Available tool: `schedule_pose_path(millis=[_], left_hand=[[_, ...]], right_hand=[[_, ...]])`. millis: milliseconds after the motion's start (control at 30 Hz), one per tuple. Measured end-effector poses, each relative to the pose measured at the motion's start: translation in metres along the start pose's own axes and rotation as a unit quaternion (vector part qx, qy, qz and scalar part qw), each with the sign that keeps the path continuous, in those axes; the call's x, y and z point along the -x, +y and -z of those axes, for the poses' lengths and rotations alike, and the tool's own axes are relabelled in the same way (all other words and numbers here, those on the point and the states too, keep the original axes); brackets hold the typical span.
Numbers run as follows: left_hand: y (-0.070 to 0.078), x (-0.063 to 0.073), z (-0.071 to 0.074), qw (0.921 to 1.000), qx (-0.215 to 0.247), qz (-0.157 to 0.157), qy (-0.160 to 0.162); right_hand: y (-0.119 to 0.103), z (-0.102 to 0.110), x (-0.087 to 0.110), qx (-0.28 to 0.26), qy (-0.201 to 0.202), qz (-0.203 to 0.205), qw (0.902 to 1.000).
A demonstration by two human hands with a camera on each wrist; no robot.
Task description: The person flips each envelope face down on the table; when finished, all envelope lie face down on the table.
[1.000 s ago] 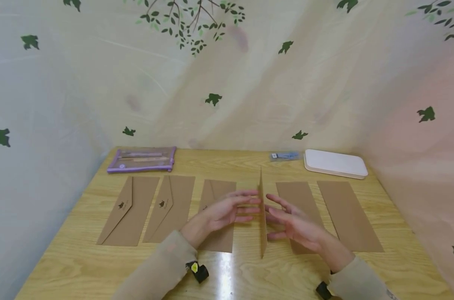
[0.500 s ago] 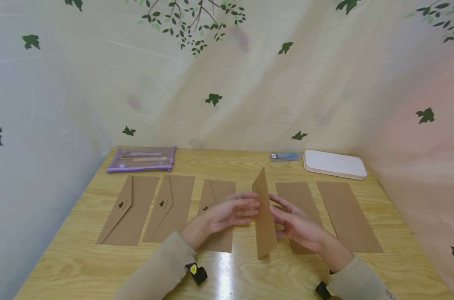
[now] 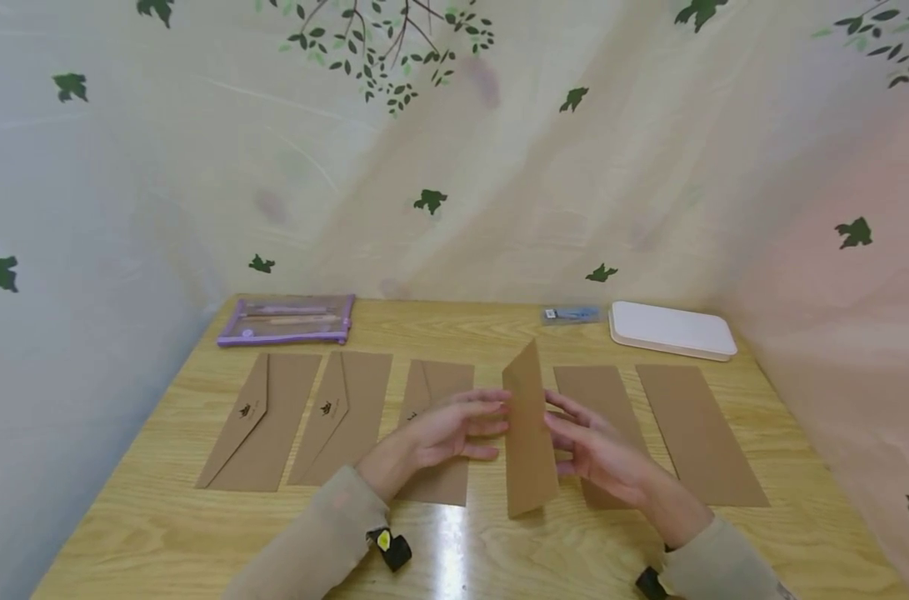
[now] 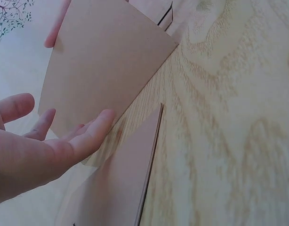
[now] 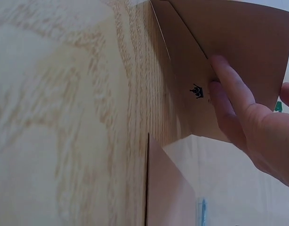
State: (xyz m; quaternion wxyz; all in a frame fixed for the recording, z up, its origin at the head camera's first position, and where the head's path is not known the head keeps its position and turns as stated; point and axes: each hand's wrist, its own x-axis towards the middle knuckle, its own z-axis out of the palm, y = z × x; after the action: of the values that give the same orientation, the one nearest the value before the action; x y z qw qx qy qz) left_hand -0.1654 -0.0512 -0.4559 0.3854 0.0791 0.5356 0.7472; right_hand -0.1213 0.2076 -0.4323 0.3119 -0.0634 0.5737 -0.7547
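Observation:
A brown paper envelope [image 3: 529, 433] stands on its long edge in mid-table, slightly tilted, its plain face turned left. My right hand [image 3: 604, 450] pinches it; in the right wrist view its fingers [image 5: 231, 84] lie on the flap side, near a printed black crown, with the thumb at the upper edge. My left hand [image 3: 442, 429] is held beside the plain face, fingers extended, fingertips at or close to the paper; contact is unclear. Beneath the left hand lies a flap-up envelope [image 3: 439, 479], partly covered. Partly under the right hand lies another envelope [image 3: 592, 379], plain side up.
Two flap-up envelopes [image 3: 289, 442] [image 3: 360, 417] lie at left, a plain-side-up envelope [image 3: 701, 433] at right. Along the back are a purple-edged clear pencil pouch [image 3: 285, 319], a small blue packet [image 3: 570, 314] and a white case [image 3: 671, 329]. A patterned curtain [image 3: 499, 208] surrounds the table.
The standing envelope has turned from edge-on to show its plain face. The right fingers have gone further behind it. The left hand has shifted slightly left; the lying envelopes have not moved.

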Motion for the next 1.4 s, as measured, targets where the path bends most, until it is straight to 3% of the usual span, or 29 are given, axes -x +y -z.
schedule_pose_path(millis=[467,733,1400], left_hand=[[0.0,0.001,0.004,0.9999,-0.011,0.001,0.005],[-0.004,0.005,0.007,1.0,-0.002,-0.003,0.005],[0.002,0.009,0.012,0.9998,-0.015,-0.012,0.0]], right_hand=[[0.0,0.006,0.002,-0.002,0.041,-0.004,0.9991],[0.002,0.01,0.004,0.028,0.066,-0.018,0.9972],[0.001,0.017,0.004,0.024,0.062,-0.007,0.9978]])
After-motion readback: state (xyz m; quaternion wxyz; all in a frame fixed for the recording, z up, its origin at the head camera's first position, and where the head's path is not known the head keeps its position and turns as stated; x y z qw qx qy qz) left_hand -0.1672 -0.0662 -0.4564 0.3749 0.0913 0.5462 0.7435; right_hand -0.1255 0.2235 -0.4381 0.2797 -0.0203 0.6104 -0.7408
